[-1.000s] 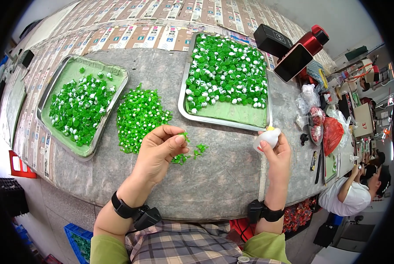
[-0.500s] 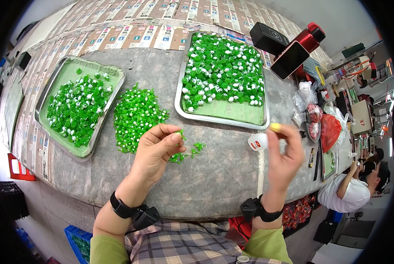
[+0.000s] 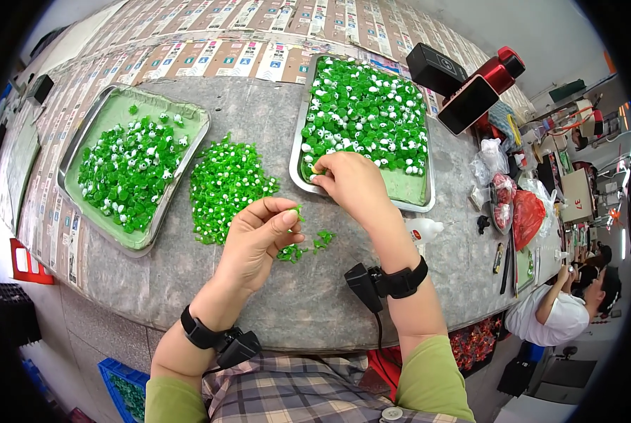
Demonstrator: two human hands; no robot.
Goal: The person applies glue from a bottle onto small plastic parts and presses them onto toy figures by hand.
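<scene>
My left hand (image 3: 262,236) pinches a small green plastic piece (image 3: 298,211) between thumb and forefinger, above the grey table cover. Beneath its fingers lie a few loose green pieces (image 3: 322,240). My right hand (image 3: 354,185) reaches over the near left corner of the right metal tray (image 3: 419,207), its fingertips closed together; what they hold is hidden. Something yellow shows at a fingertip. That tray is filled with green pieces with white balls (image 3: 365,113). A white squeeze bottle (image 3: 425,230) lies beside my right forearm, partly covered by it.
A heap of small green and white pieces (image 3: 224,187) lies left of my left hand. Farther left stands another metal tray (image 3: 141,252) of green and white parts. A phone (image 3: 468,104), a black box (image 3: 435,67) and plastic bags (image 3: 528,215) sit on the right. Another person (image 3: 552,314) works there.
My right hand has moved left and away from me, from beside the bottle to the tray's corner. The left hand keeps its pinch in nearly the same place.
</scene>
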